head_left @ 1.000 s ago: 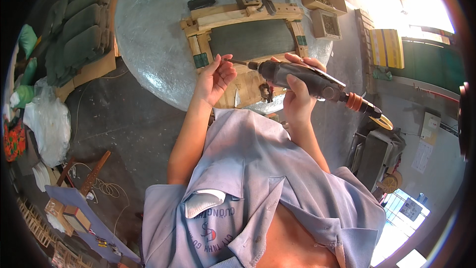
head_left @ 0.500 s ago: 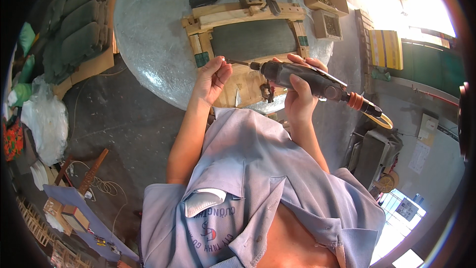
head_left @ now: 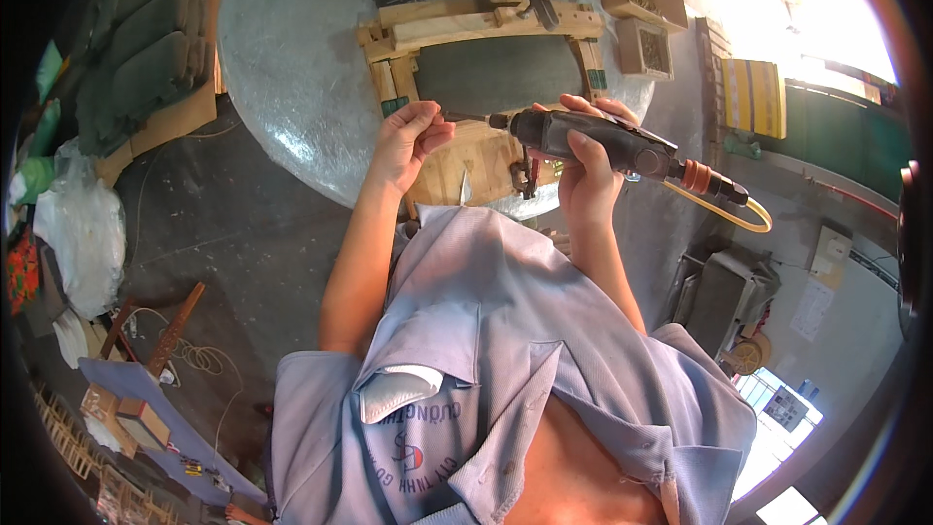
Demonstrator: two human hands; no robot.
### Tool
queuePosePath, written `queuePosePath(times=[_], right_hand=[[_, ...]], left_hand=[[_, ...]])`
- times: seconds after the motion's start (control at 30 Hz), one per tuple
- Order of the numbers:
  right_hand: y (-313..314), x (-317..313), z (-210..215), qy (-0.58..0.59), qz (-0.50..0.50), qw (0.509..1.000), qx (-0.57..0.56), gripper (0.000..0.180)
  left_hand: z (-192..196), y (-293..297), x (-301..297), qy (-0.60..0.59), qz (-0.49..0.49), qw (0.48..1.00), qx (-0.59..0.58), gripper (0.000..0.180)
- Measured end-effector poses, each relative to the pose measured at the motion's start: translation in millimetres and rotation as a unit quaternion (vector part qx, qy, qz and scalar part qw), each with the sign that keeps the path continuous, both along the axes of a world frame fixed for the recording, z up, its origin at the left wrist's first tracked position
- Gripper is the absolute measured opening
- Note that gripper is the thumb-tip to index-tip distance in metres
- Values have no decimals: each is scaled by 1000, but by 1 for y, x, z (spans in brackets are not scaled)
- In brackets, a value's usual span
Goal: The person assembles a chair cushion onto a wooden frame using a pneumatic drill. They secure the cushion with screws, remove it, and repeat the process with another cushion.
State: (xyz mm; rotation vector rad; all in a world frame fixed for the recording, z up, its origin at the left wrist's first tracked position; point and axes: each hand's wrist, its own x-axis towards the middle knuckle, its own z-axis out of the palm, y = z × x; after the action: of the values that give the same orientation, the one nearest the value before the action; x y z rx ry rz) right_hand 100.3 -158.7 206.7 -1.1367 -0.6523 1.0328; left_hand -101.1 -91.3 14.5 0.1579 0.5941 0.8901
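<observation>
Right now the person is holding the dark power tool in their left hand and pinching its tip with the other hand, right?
Not quite. The head view shows the dark power tool gripped in the right hand; the left hand pinches its tip.

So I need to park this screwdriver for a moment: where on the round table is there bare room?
The round table is bare on its left half, between the wooden frame and the rim. The far right is crowded with small boxes; the near edge lies under both hands.
</observation>
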Motion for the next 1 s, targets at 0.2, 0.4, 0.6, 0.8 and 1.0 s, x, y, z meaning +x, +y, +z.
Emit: queuePosePath(times=[0.2, 0.4, 0.6, 0.8, 1.0], right_hand=[[14, 5, -8, 18, 16, 1000, 11, 57], [27, 15, -24, 13, 59, 996, 69, 58], [52, 10, -38, -52, 111, 986, 114, 59], [108, -29, -63, -174, 61, 983, 7, 55], [122, -34, -88, -219, 91, 971, -25, 53]], left_hand=[[-1, 14, -9, -18, -23, 999, -26, 11], [3, 27, -25, 10, -80, 995, -66, 15], [-11, 32, -23, -53, -54, 995, -61, 29], [-46, 35, 4, 631, 50, 740, 227, 35], [-39, 40, 13, 674, -66, 704, 213, 35]])
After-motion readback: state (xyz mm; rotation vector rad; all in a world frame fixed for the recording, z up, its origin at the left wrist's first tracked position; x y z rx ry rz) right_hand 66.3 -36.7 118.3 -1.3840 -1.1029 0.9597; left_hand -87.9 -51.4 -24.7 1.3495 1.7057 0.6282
